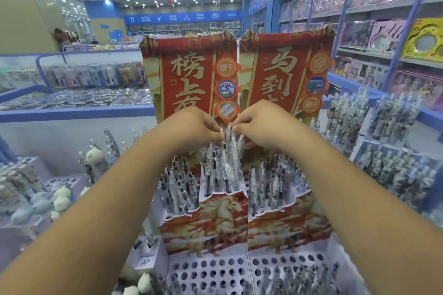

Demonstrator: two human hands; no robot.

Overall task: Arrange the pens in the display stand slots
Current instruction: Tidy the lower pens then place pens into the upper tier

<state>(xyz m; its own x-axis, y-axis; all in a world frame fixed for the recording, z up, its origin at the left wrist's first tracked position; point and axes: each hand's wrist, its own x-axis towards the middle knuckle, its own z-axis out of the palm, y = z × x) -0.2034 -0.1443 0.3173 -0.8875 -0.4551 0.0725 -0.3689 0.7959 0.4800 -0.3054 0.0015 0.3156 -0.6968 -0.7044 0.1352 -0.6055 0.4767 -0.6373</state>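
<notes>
Head view: left hand (pixel 191 127) and right hand (pixel 262 124) meet at 12 o'clock, fingers (pixel 217 135) pinched on pens (pixel 227 151) standing in the red display stand (pixel 223 213); empty slots (pixel 211 270) lie open at 6 o'clock.

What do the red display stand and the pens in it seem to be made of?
Red display stand: probably printed cardboard with a slight sheen; it has flat folded panels and cut edges. Pens: likely clear and white plastic barrels, since dark refills show through. Both hands pinch their tops.
</notes>
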